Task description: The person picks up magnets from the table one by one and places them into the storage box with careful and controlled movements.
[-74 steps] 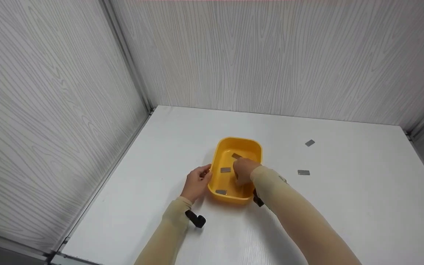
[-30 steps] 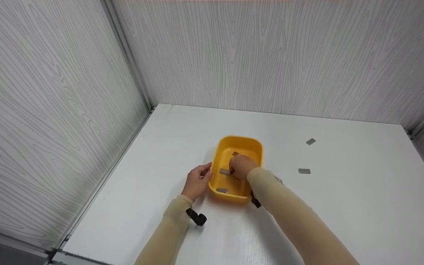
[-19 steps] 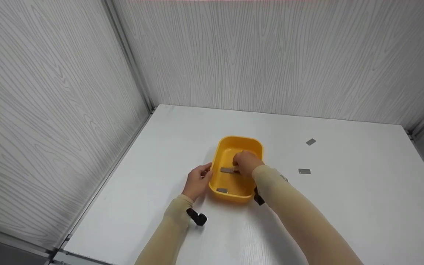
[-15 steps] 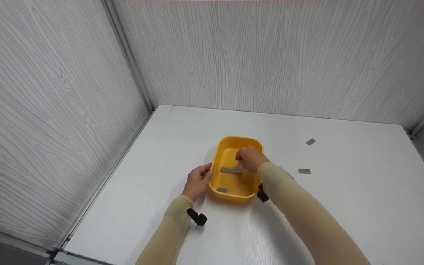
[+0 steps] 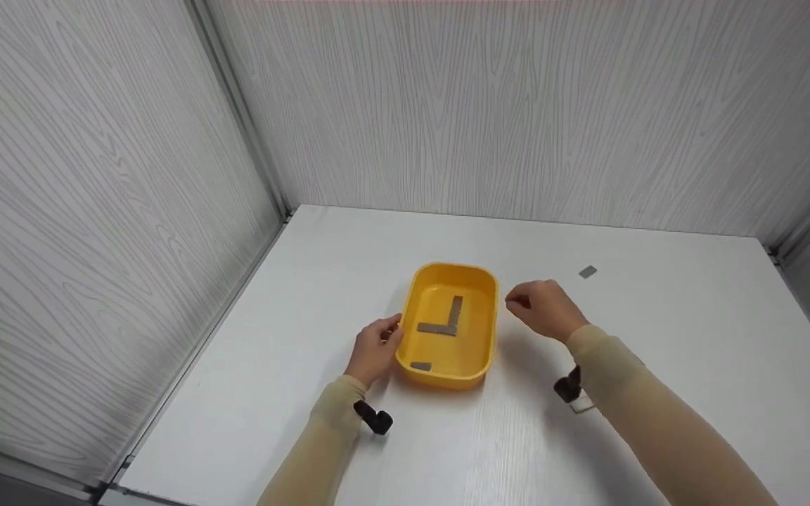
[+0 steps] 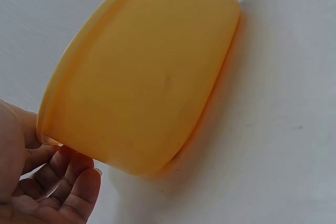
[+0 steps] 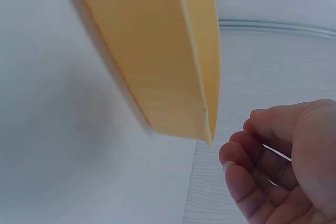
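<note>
A yellow plastic bin stands on the white table. My left hand holds its left rim, thumb at the edge and the other fingers curled under the lip in the left wrist view. Inside, small flat grey pieces lie end to end in an L shape. Apart from these, another grey piece lies near the bin's front left corner. My right hand is in the air just right of the bin, fingers loosely curled with nothing between them; in the right wrist view, thumb and fingertips are apart.
One grey piece lies on the table, beyond my right hand. The spot where a second one lay is covered by my right wrist. Grey wood-grain panels wall the table at the back and sides.
My right hand has slid grey pieces together into an L inside the bin, then let go and moved out to the right. My left hand has stayed on the rim.
</note>
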A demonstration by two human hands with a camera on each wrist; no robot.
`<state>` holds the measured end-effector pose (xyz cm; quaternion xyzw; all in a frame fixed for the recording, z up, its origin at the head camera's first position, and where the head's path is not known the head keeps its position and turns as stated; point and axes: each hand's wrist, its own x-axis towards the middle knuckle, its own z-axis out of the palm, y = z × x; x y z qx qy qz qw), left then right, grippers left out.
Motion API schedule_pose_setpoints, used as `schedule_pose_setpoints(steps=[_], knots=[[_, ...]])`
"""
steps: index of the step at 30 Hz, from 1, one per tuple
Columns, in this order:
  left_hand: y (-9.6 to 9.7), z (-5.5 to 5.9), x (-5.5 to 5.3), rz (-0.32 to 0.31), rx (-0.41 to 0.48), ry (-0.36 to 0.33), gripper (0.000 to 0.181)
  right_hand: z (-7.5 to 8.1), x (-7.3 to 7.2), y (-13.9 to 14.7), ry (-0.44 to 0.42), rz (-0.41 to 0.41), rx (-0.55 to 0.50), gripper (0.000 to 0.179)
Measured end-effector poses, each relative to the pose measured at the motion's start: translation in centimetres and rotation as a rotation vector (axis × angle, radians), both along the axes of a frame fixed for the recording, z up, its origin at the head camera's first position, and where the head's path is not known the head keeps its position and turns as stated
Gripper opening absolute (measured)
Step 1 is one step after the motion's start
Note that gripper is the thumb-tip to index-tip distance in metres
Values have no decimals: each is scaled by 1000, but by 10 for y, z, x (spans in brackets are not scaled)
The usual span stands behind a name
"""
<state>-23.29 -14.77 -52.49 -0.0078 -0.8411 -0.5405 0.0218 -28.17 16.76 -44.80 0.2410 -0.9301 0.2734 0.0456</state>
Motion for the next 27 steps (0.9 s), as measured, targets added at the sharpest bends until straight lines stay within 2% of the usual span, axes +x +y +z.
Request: schedule_pose_setpoints(steps=[4, 6, 10, 12, 15, 18, 22, 27], knots=[[-1, -2, 2, -5, -1, 8, 41, -17, 25, 19, -21, 15, -38, 11], [-1, -2, 4, -9, -30, 32, 41, -25, 38, 24, -35, 31, -47, 13], [-4, 4, 9, -26, -155, 129, 48, -35, 58, 26, -28, 60, -57, 28], [-5, 9, 12, -45, -236, 154, 56, -37, 64, 23, -12, 64, -59, 38], [-6, 17, 19, -92, -355, 130, 73, -38, 68, 15, 13, 60, -45, 55], [-4, 19, 25, -146, -430, 72, 86, -41, 68, 8, 26, 62, -21, 68], [-3, 16, 29, -185, -460, 25, 92, -45, 68, 0, 14, 62, 11, 80], [-4, 16, 31, -188, -466, -3, 92, -49, 68, -5, 2, 68, 47, 85]])
